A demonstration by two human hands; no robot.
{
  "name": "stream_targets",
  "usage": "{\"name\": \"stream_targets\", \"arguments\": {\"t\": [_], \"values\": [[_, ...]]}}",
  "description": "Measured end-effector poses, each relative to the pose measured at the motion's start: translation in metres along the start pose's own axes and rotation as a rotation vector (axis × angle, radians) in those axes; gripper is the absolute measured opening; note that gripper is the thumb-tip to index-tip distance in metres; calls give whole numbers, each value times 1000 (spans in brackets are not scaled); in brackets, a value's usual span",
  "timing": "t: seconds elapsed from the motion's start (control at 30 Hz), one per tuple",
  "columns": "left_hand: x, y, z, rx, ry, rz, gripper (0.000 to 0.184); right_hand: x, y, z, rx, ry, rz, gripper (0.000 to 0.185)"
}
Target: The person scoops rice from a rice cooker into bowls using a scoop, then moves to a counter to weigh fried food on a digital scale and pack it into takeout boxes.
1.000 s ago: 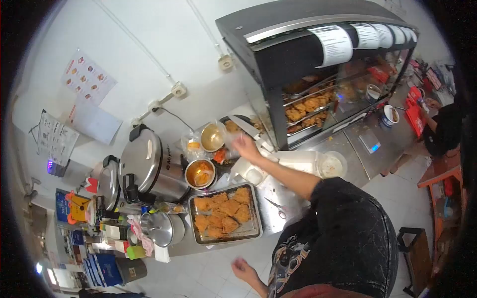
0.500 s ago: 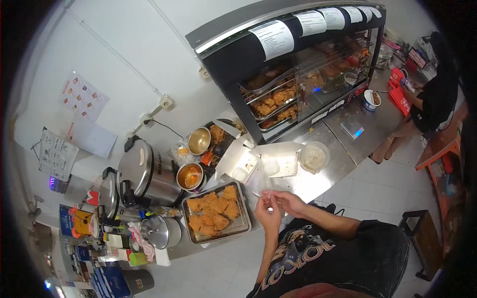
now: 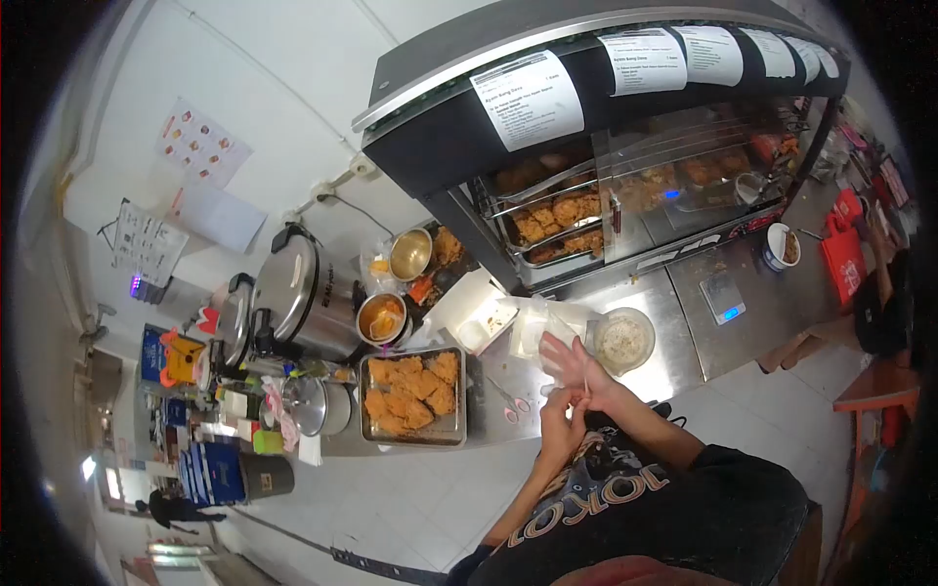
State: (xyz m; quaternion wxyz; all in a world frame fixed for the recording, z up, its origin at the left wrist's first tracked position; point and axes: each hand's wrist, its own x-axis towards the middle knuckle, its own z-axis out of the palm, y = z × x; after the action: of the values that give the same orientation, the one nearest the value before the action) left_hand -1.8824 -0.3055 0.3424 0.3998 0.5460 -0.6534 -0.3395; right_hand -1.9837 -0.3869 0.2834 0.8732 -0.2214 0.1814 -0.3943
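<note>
Rice cooker (image 3: 327, 305): big, steel-bodied, standing at the wall end of the bench (image 3: 485, 389).
Sauce bowl (image 3: 367, 338): metal, with something orange inside, just behind the tray.
Steel tray (image 3: 447, 428): bears pieces of breaded fried chicken (image 3: 408, 389); neither hand is touching it.
Open takeaway box (image 3: 467, 299): lid up, a rounded white portion inside.
Scissors (image 3: 512, 403): lying on the bench between the tray and the left hand, not in use.
Second box (image 3: 528, 311): also unfolded, just beyond the fingers, partly hidden by them.
Left hand (image 3: 563, 420): fingertips pinched together at the other wrist, apparently gripping the cuff of a clear plastic glove (image 3: 557, 354).
Right hand (image 3: 578, 373): fingers spread and raised, holding nothing I can make out.
Glove: seems to sit over the right hand, in front of the second box; its thin film is hard to trace.
Step in hand: fitting the glove, by my reading.
Next move calls for: an even tug at the cuff, fingers kept straight; a hard pull could tear such thin film.
Rice bowl (image 3: 651, 342): pale, holding what looks like white rice, just beside the right hand.
Display warmer (image 3: 625, 112): more fried chicken on its racks.
Digital scale (image 3: 721, 291): display lit, well apart from both hands.
</note>
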Motion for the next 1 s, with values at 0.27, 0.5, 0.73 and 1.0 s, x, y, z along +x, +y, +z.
{"name": "stream_targets", "arguments": {"t": [0.27, 0.5, 0.73, 1.0], "values": [[-9, 6, 36, -148, -37, -5, 6, 20, 8, -39, -103, 385, 69, 92], [1, 23, 36, -77, -170, 179, 8, 5, -35, -12, 73, 360, 139, 94], [5, 20, 29, 7, -366, 186, 14, 4, -42, -13, 75, 209, 108, 82], [-47, -27, -40, 209, 209, -201, 45, 39, 13, -18, -378, 157, 244, 44]]}}
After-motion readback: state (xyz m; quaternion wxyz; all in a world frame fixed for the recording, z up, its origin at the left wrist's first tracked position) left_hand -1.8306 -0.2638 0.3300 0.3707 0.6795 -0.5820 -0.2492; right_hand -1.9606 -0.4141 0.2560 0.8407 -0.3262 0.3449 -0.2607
